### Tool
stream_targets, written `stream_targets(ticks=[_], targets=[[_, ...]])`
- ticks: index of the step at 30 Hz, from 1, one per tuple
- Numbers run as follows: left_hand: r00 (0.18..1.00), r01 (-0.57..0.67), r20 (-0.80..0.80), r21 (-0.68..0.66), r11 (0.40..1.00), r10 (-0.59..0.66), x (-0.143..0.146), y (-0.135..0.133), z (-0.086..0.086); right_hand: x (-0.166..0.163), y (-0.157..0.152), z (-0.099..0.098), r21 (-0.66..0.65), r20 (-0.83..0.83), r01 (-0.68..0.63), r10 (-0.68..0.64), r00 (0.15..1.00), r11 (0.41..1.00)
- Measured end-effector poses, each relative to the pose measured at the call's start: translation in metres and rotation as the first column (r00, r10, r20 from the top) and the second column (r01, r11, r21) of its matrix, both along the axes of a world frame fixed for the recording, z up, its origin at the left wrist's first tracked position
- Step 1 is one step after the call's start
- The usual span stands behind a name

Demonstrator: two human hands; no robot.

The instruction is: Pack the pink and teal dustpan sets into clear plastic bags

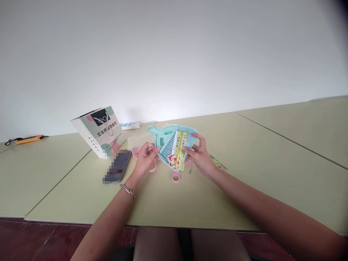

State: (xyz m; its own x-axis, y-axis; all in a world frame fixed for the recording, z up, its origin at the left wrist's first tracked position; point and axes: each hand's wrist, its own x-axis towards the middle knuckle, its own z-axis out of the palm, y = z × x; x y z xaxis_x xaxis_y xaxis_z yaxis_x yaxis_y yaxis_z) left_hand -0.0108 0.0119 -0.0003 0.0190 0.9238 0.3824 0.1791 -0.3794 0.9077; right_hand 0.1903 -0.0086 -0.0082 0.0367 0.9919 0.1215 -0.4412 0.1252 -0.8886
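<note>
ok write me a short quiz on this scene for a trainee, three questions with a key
1. What do the left hand and the right hand hold between them?
2. True or false: the phone lies nearer the right hand than the left hand.
3. Which item is on the table just beyond the phone?
a) a mug
b) a paper bag
c) a lamp

Key
1. A turquoise dustpan with a brush and a printed label.
2. False: it lies nearer the left hand.
3. b
</note>
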Motion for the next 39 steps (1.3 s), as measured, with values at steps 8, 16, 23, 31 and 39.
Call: stream_targets(ticks=[8,16,23,31,39], targets=[[0.974,-0.223,0.041,0.058,0.973,0.221,-0.006,0.005,0.003,-0.001,0.002,-0.002,-0.042,0.006,0.08,-0.08,0.997,0.996],[0.775,-0.624,0.103,-0.027,0.781,0.623,-0.062,0.037,-0.002,0.036,0.018,0.002,0.192,0.248,0.347,-0.388,0.888,0.918],[0.61,-0.739,-0.183,0.222,0.636,0.771,-0.044,0.021,0.001,0.079,0.021,0.013,0.689,0.498,0.343,-0.76,0.417,0.639],[0.919,-0.314,-0.057,0.493,0.811,0.391,-0.016,-0.005,0.008,0.076,0.034,0.015,0.209,-0.009,0.566,-0.577,0.816,0.797],[0.942,0.315,0.127,-0.027,0.949,-0.309,0.008,-0.014,0.01,0.022,0.013,0.01,-0.201,-0.026,-0.095,0.092,0.995,0.975]])
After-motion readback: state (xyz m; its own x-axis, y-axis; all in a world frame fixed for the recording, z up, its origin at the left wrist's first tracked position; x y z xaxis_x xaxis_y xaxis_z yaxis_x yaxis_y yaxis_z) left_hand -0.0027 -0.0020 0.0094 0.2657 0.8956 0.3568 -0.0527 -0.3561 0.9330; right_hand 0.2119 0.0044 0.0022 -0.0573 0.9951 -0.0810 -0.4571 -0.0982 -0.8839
